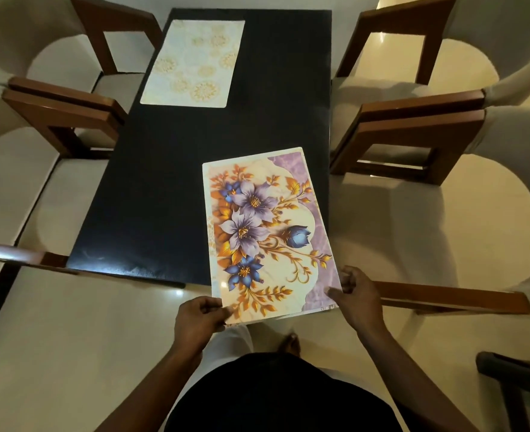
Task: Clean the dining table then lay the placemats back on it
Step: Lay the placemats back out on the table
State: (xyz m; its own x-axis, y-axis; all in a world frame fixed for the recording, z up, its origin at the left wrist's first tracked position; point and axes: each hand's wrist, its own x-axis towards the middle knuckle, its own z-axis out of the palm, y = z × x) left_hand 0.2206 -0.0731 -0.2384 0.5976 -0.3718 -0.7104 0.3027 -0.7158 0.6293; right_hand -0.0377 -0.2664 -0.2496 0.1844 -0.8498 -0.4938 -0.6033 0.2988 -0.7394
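Two wooden chairs (60,110) with pale cushions stand along the left edge of the dark counter (151,182). A pale placemat with gold medallions (195,62) lies flat at the far left corner. The left hand (199,316) pinches the floral placemat (266,232) at its near left corner, fingers (216,310) pressed together on it. This mat lies lengthwise over the near right corner, its near end overhanging the near edge. The right hand (355,299) holds the mat's near right corner, thumb on top, other fingers curled. More chairs (413,132) line the right edge.
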